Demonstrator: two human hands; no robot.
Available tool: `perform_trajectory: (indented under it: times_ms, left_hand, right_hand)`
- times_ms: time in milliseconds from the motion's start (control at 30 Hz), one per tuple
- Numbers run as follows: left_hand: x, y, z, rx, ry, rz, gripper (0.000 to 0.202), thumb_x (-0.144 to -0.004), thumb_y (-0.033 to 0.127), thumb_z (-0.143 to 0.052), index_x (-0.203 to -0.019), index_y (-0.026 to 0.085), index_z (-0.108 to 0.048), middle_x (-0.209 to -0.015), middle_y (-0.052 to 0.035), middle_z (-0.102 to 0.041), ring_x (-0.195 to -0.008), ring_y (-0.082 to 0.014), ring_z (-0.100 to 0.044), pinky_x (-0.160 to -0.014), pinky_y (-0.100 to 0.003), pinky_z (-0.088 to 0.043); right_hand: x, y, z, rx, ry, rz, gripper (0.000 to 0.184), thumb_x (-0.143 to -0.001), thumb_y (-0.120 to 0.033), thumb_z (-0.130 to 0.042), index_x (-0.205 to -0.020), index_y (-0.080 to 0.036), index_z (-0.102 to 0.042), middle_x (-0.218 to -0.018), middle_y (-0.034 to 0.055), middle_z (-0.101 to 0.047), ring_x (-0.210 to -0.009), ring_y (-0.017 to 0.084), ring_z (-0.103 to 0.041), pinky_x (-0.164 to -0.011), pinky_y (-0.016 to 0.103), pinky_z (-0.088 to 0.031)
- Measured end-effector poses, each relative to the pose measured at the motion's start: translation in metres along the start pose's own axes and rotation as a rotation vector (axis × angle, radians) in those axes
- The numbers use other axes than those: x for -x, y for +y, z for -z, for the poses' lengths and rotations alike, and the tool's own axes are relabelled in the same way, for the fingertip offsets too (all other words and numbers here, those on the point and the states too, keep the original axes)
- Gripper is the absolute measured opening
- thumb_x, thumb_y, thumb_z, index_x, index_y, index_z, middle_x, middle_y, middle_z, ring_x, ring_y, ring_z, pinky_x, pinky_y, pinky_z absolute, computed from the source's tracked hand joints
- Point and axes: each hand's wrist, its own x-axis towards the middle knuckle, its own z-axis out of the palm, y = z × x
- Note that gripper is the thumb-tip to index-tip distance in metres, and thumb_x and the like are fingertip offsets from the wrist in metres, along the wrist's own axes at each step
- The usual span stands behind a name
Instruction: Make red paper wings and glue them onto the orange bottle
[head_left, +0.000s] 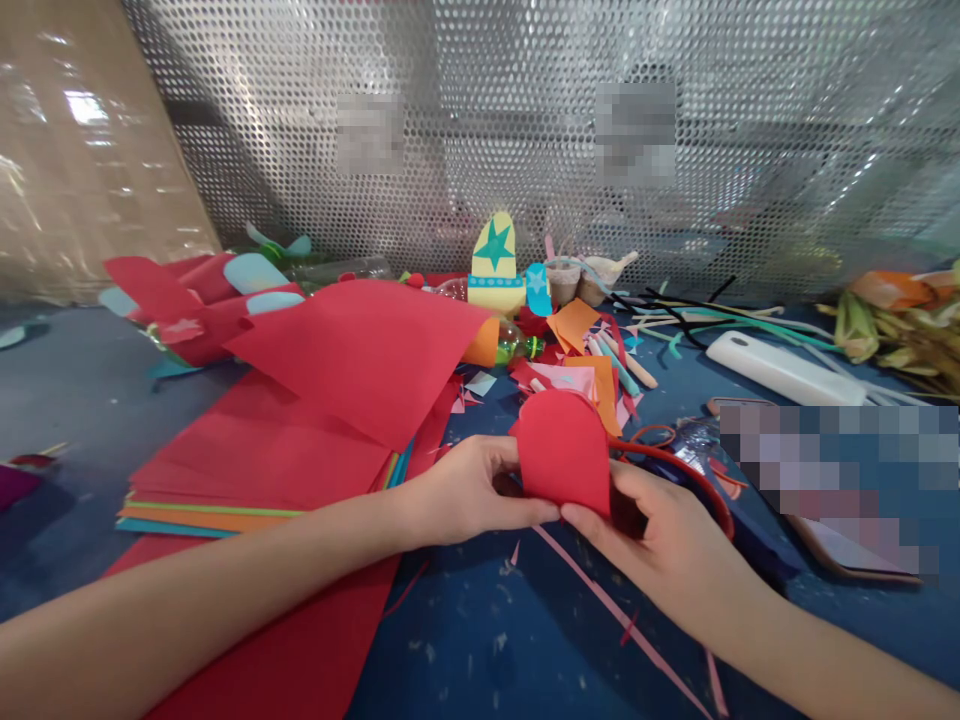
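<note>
Between my two hands is a red paper piece (pixel 564 450) with a rounded top and a straight lower edge. My left hand (pixel 469 490) grips its left side, thumb along the bottom edge. From the right, my right hand (pixel 660 520) pinches the lower corner, and the two thumb tips nearly meet. Some fingers are hidden behind the paper. A stack of coloured sheets (pixel 255 450), red on top, lies beside my left forearm. Paper scraps (pixel 577 380) in pink, orange and red lie just beyond the held piece.
A yellow paper shape with a green star (pixel 495 250) stands at the back before a perforated metal panel (pixel 480 60). A white glue gun or similar tool (pixel 780 368) and a phone (pixel 847 500) lie at right. Red paper constructions (pixel 187 310) sit at left by a taped cardboard box (pixel 90 130).
</note>
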Motion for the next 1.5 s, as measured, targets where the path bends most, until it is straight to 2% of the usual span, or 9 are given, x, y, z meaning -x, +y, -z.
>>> perform_trajectory:
  times_ms: [167,267,433,667,900,1067,1267,1367,1500]
  left_hand:
    - [-0.0017,-0.0031,-0.0012,0.022,0.041,-0.037,0.024,-0.075,0.024,-0.069,-0.094,0.011,-0.069,-0.099,-0.0104,-0.074,-0.094,-0.0256,-0.068,-0.085,-0.037,-0.054]
    - [-0.0023,-0.0026,-0.0014,0.024,0.068,-0.029,0.024,-0.074,0.024,-0.070,-0.094,0.011,-0.069,-0.098,-0.0102,-0.074,-0.092,-0.0247,-0.068,-0.084,-0.036,-0.054]
    - [-0.0022,0.0002,-0.0009,0.025,0.067,-0.017,0.025,-0.075,0.024,-0.069,-0.097,0.012,-0.068,-0.100,-0.0091,-0.073,-0.094,-0.0241,-0.067,-0.086,-0.036,-0.053]
    - [-0.0044,0.0041,-0.0008,0.023,0.122,0.038,0.022,-0.075,0.023,-0.069,-0.094,0.012,-0.069,-0.096,-0.0081,-0.073,-0.089,-0.0217,-0.067,-0.085,-0.034,-0.051]
    - [-0.0084,0.0027,0.0010,0.246,0.235,0.094,0.015,-0.069,0.018,-0.074,-0.082,0.015,-0.067,-0.075,0.0017,-0.068,-0.065,-0.0093,-0.061,-0.068,-0.023,-0.049]
    - [-0.0084,0.0027,0.0010,0.290,0.230,0.092,0.014,-0.067,0.019,-0.076,-0.073,0.015,-0.065,-0.065,0.0050,-0.063,-0.055,-0.0063,-0.055,-0.063,-0.021,-0.047]
    - [-0.0084,0.0035,0.0018,0.317,0.233,0.090,0.014,-0.071,0.022,-0.073,-0.082,0.014,-0.068,-0.071,0.0004,-0.069,-0.063,-0.0105,-0.063,-0.072,-0.026,-0.051]
    - [-0.0072,0.0035,0.0022,0.295,0.217,0.081,0.018,-0.072,0.021,-0.073,-0.088,0.014,-0.068,-0.082,-0.0020,-0.072,-0.074,-0.0136,-0.067,-0.079,-0.028,-0.051]
    - [-0.0052,0.0029,0.0008,0.167,0.139,0.051,0.025,-0.071,0.020,-0.073,-0.095,0.014,-0.068,-0.096,-0.0061,-0.073,-0.090,-0.0194,-0.067,-0.087,-0.033,-0.050]
  right_hand:
    - [0.0011,-0.0021,0.0011,0.084,-0.020,0.025,0.020,-0.084,-0.037,-0.053,-0.076,-0.020,-0.058,-0.072,0.0026,-0.066,-0.057,0.016,-0.060,-0.053,0.028,-0.048]
    - [0.0007,-0.0020,0.0009,0.091,0.002,0.038,0.018,-0.085,-0.033,-0.050,-0.072,-0.021,-0.054,-0.072,0.0038,-0.066,-0.065,0.018,-0.063,-0.059,0.029,-0.051]
    - [0.0007,0.0005,-0.0006,-0.017,0.006,0.009,0.016,-0.087,-0.033,-0.051,-0.076,-0.022,-0.054,-0.068,0.0013,-0.061,-0.074,0.020,-0.064,-0.064,0.028,-0.051]
    - [0.0017,0.0003,0.0008,-0.049,0.010,-0.013,0.022,-0.090,-0.038,-0.048,-0.076,-0.022,-0.052,-0.067,-0.0001,-0.060,-0.061,0.015,-0.057,-0.056,0.026,-0.046]
    - [0.0005,0.0020,0.0006,-0.057,0.055,-0.060,0.025,-0.092,-0.041,-0.044,-0.080,-0.021,-0.052,-0.070,-0.0009,-0.060,-0.060,0.013,-0.054,-0.058,0.025,-0.043]
    - [0.0007,0.0018,0.0001,-0.005,0.085,-0.057,0.027,-0.091,-0.042,-0.045,-0.073,-0.022,-0.047,-0.061,-0.0041,-0.050,-0.052,0.012,-0.046,-0.052,0.025,-0.039]
    - [0.0006,0.0028,0.0003,-0.031,0.109,-0.044,0.025,-0.092,-0.041,-0.043,-0.078,-0.021,-0.050,-0.066,-0.0014,-0.056,-0.057,0.014,-0.052,-0.056,0.027,-0.043]
    - [0.0009,0.0019,0.0006,-0.041,0.125,-0.037,0.022,-0.092,-0.039,-0.044,-0.080,-0.021,-0.051,-0.066,-0.0014,-0.058,-0.057,0.014,-0.053,-0.055,0.026,-0.043]
    - [0.0010,-0.0005,0.0002,-0.044,0.054,-0.045,0.020,-0.091,-0.039,-0.046,-0.084,-0.021,-0.054,-0.072,0.0004,-0.063,-0.060,0.014,-0.056,-0.057,0.026,-0.046]
